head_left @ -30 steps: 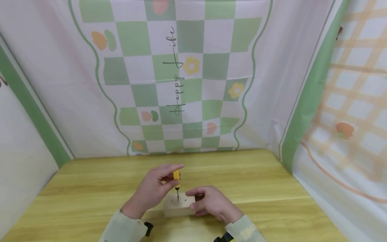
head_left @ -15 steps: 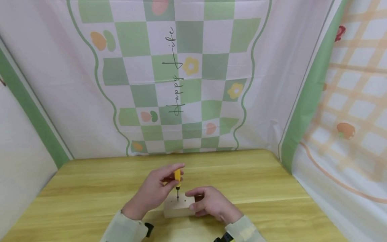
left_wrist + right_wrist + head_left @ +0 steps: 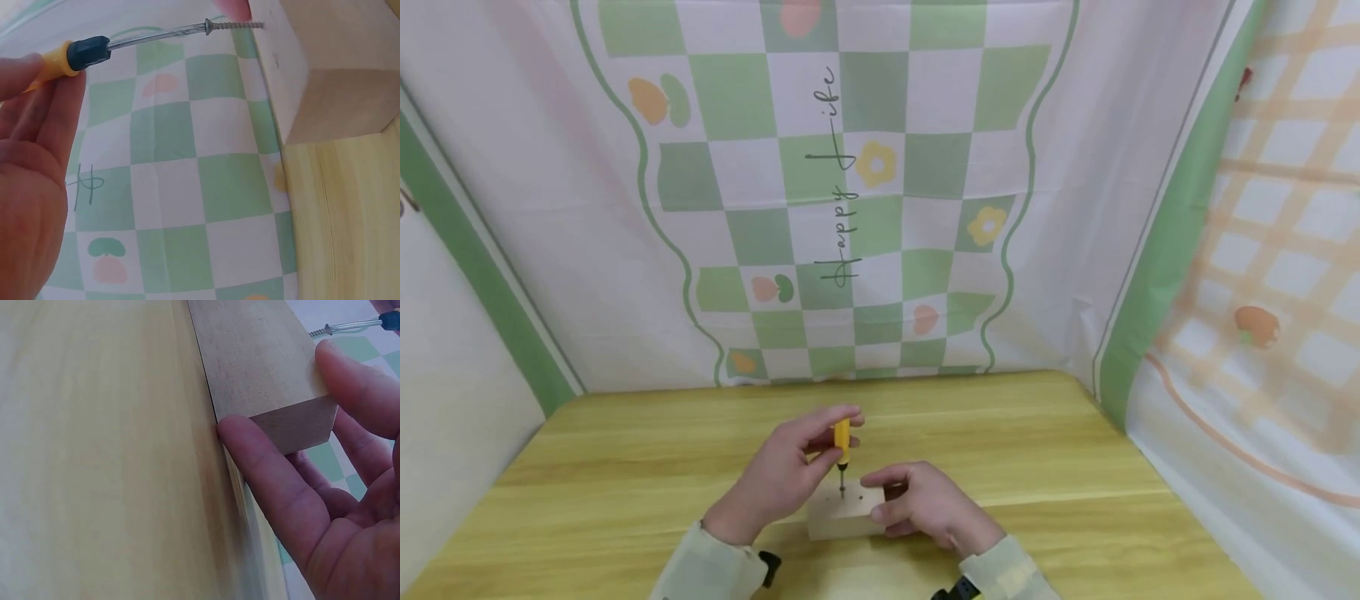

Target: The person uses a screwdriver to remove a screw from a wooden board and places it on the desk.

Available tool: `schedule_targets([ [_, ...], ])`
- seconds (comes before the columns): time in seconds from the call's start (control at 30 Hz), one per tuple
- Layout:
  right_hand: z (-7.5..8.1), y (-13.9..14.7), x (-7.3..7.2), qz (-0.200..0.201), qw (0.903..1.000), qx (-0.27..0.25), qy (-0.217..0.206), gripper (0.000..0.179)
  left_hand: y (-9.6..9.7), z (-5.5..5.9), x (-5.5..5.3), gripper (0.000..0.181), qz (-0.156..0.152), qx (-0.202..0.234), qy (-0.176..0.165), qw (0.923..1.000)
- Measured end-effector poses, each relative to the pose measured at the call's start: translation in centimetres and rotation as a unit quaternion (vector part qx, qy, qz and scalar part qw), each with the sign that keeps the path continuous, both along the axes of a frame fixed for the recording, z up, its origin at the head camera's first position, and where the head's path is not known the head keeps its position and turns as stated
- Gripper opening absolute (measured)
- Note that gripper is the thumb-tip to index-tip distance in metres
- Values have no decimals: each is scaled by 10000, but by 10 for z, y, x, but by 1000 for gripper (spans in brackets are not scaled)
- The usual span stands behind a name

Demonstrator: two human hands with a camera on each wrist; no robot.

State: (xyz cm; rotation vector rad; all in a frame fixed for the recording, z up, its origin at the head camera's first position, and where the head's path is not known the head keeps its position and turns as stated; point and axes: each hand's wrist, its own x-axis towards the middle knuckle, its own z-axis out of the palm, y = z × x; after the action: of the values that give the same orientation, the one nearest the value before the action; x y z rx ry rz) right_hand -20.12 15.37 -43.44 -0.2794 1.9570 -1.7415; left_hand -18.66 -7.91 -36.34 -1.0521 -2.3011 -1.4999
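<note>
Head view, left to right: the left hand (image 3: 782, 477) pinches the yellow handle of a screwdriver (image 3: 842, 446), fingers curled round it. Compared with the frames from a second ago, the screwdriver has shifted only slightly, and the thumb and forefinger sit a little differently on the handle; judged from this, turning is under way and the screw is only partly seated. The screwdriver stands nearly upright, long axis vertical, tip pointing down onto a screw (image 3: 842, 492) in the top face of a wooden block (image 3: 844, 512).

The left wrist view shows the screw (image 3: 234, 26) with most of its thread exposed, its point just entering the block (image 3: 325, 69), in line with the shaft.

The block lies on the desk (image 3: 625, 467), near the front edge and at its middle. The right hand (image 3: 925, 504) holds the block's right end, its grip closed on it: thumb (image 3: 275, 487) against the side face, fingers (image 3: 362, 387) over the top.
</note>
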Motion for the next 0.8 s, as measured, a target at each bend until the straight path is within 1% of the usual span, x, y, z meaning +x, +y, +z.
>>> schedule_targets([
  [0.07,0,0,0,3,10000,-2,16,44,0,0,0,59,68,41,32,10000],
  [0.23,0,0,0,-2,10000,-8,48,44,1,-1,1,59,414,28,359,9985],
  [0.3,-1,0,0,-6,10000,-20,51,43,2,-2,1,60,507,21,499,9975],
  [0.43,-3,-1,-1,-2,10000,-44,70,42,2,-5,0,58,590,-8,722,9956],
  [0.5,-3,-1,-1,-6,10000,-52,61,42,1,-5,-1,58,553,7,681,9961],
  [0.53,-3,-1,-1,5,10000,-49,58,42,0,-4,-1,59,479,48,598,9971],
  [0.7,-2,-1,-1,-3,10000,-61,47,43,-3,-1,0,63,29,239,-20,9997],
  [0.73,-2,-1,-1,-12,10000,-64,47,43,-3,-1,0,63,-9,256,-110,9996],
  [0.8,-2,0,-1,-38,10000,-69,60,42,-4,-1,0,62,69,223,-169,9996],
])
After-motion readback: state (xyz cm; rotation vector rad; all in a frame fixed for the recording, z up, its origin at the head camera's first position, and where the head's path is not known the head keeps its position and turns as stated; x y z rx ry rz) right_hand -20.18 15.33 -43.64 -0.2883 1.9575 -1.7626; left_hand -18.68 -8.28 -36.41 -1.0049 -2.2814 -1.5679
